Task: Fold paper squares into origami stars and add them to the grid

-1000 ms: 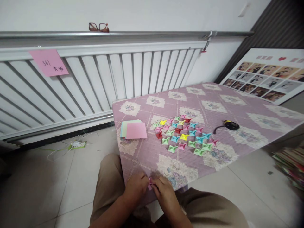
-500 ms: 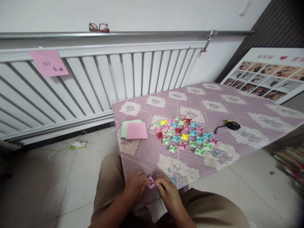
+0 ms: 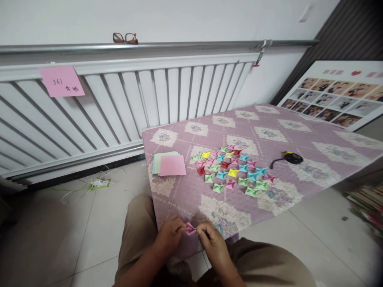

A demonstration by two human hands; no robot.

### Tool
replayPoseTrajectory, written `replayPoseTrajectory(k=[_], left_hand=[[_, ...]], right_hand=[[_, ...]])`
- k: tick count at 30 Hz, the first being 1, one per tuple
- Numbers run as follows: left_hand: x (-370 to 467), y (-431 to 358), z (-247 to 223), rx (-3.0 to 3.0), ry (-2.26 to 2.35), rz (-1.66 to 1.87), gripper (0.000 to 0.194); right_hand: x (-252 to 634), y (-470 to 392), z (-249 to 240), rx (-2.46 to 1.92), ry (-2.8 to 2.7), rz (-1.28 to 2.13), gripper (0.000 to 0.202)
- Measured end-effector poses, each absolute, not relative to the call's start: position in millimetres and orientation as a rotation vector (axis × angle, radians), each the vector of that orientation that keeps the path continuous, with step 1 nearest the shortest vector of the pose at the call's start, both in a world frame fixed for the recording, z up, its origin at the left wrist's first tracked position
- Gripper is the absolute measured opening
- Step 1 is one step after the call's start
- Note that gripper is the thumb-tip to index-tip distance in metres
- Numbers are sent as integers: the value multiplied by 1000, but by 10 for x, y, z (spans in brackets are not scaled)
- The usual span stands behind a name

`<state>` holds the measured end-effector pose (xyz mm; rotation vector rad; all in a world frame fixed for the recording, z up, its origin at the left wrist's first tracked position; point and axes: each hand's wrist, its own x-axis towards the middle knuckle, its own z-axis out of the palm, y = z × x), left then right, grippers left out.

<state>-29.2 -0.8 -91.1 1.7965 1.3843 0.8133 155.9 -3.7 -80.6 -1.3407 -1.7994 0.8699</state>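
Between my hands, at the table's near edge, is a small pink folded paper piece (image 3: 190, 229). My left hand (image 3: 171, 235) pinches its left tip, with the fingers closed. Its right tip is pinched by thumb and fingers of my right hand (image 3: 212, 238). The middle of the paper bulges open toward me. Beyond my hands, several finished-looking folded paper pieces (image 3: 233, 172) in green, pink, blue, yellow and red lie in loose rows. A stack of square paper sheets (image 3: 172, 165), pink on top with green and blue beneath, lies at the table's left side.
A purple patterned cloth (image 3: 185, 199) covers the table. A black tape-measure-like object with a strap (image 3: 293, 158) lies to the right. Behind stands a white radiator (image 3: 185, 91) with glasses (image 3: 125, 38) on the pipe above. A photo board (image 3: 335, 95) leans at the far right.
My hands have drawn slightly apart, and the pink paper looks stretched wider between them. The camera view has shifted a little.
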Motion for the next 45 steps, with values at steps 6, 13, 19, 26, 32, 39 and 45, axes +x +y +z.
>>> replayPoseTrajectory(k=[6,13,19,26,32,39,45], left_hand=[[-295,-8,-859,1794,1396,826,22],[-286,-18,-886,1750,1415,840,24],[-284,-24,-889,1737,1408,885,24],[-255,-27,-861,1786,1406,906,24],[-257,-23,-849,1838,1422,853,23],[-291,-5,-773,2014,1360,652,18],[-303,-14,-858,2031,1427,631,21]], right_hand=[[1557,-30,-807,-1350,-1773,874,21],[1554,-42,-833,-1350,-1758,870,21],[1550,-45,-799,-1353,-1725,871,24],[1560,-41,-809,-1363,-1720,882,25],[1558,-47,-826,-1357,-1770,843,23],[1526,-63,-862,-1318,-1946,749,22],[1521,-71,-893,-1320,-1989,733,23]])
